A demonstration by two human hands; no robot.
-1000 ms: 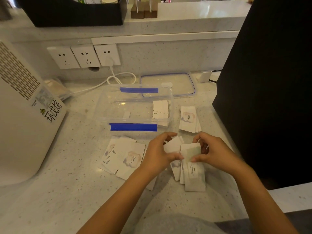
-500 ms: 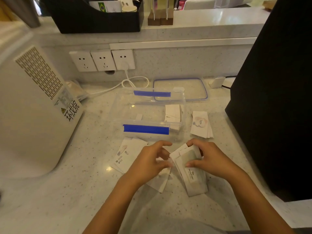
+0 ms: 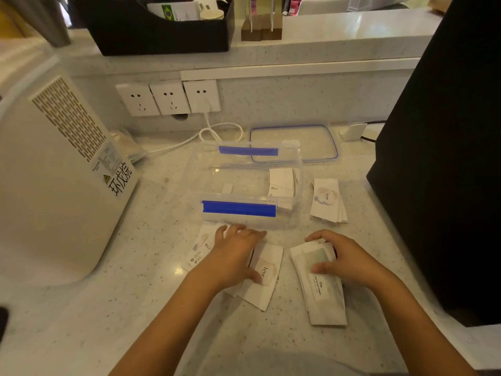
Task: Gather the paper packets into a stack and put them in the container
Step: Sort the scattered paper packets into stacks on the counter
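Note:
A clear plastic container (image 3: 206,169) with blue clips stands open on the counter, with a few white packets (image 3: 282,181) inside at its right end. In front of it, my left hand (image 3: 235,253) lies flat with spread fingers on a loose spread of white packets (image 3: 267,278). My right hand (image 3: 344,257) presses on a small stack of packets (image 3: 322,297), thumb on top and fingers curled over the far edge. Another short pile of packets (image 3: 326,199) lies to the right of the container.
The container's lid (image 3: 294,141) lies flat behind it. A white appliance (image 3: 51,172) stands at the left, a large black object (image 3: 444,147) at the right. Wall sockets (image 3: 168,97) and a white cable (image 3: 217,132) sit at the back, under a raised shelf with a black organiser (image 3: 157,31).
My hands have separated. The left hand moved left onto the loose packets and flattened. The right hand lowered its stack onto the counter.

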